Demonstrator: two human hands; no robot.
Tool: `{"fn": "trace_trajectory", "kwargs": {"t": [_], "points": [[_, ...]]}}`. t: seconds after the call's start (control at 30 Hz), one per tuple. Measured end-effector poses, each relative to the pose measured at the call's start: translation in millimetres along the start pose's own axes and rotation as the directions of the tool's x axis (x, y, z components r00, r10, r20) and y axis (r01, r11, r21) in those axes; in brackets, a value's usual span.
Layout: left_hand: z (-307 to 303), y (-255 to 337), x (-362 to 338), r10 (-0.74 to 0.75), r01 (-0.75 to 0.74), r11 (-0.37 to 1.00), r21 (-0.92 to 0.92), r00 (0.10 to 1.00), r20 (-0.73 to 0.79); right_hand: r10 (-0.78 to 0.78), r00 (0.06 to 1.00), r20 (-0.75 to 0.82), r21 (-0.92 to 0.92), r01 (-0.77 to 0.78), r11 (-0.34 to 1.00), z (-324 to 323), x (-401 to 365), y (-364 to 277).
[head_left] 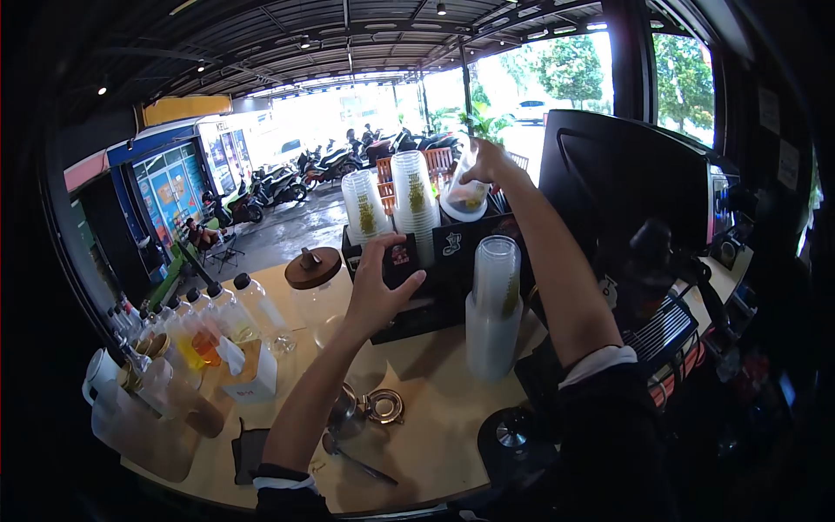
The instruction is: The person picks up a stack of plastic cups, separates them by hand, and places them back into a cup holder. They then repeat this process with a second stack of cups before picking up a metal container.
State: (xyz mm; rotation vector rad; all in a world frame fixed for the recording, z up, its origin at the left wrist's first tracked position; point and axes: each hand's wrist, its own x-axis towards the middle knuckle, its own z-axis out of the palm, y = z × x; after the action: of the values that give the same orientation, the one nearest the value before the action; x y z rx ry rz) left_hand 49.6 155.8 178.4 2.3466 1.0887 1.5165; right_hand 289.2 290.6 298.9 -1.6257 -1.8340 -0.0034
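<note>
My right hand (489,163) reaches out over the far side of the counter, fingers closed around the upper part of a clear plastic container (464,203). Small coloured things show through its lower part, too blurred to name. My left hand (381,291) is raised with thumb and fingers apart, holding nothing. It is in front of a black box-like stand (450,283) with stickers and just right of a glass jar with a wooden lid (313,267). Two tall stacks of clear printed cups, one shorter (364,204) and one taller (414,196), rise from the stand.
More stacked cups (496,287) stand between my arms. Bottles (228,311), a tissue box (253,374) and a pitcher (100,374) line the left. A strainer (384,406), a spoon (365,466) and a black cloth (250,454) lie nearer me. A big black machine (631,187) is right.
</note>
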Motion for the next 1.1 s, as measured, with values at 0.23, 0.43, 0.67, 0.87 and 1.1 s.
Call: {"fn": "trace_trajectory", "kwargs": {"t": [0.23, 0.43, 0.67, 0.87, 1.1], "points": [[-8.6, -2.2, 5.8, 0.029, -0.032, 0.999, 0.035, 0.996, 0.080, 0.029, 0.985, 0.172, -0.244, 0.014, 0.970, 26.4, 47.7, 6.7], [-6.7, 2.8, 14.4, 0.099, -0.106, 0.994, 0.031, 0.982, 0.160, 0.022, 0.910, 0.414, -0.463, 0.190, 0.866, 62.6, 64.6, 14.9], [-0.5, -4.3, 14.7, 0.124, -0.134, 0.990, 0.036, 0.972, 0.197, 0.136, 0.772, 0.621, -0.545, 0.300, 0.783, 82.8, 48.5, 7.7], [-8.7, -4.8, 7.5, 0.116, -0.128, 0.991, 0.046, 0.972, 0.206, 0.169, 0.763, 0.624, -0.599, 0.329, 0.730, 121.5, 72.0, 44.1], [-23.0, 5.8, -2.2, 0.123, -0.138, 0.989, 0.054, 0.968, 0.217, 0.160, 0.798, 0.580, -0.543, 0.233, 0.807, 50.9, 24.3, -12.9]]}}
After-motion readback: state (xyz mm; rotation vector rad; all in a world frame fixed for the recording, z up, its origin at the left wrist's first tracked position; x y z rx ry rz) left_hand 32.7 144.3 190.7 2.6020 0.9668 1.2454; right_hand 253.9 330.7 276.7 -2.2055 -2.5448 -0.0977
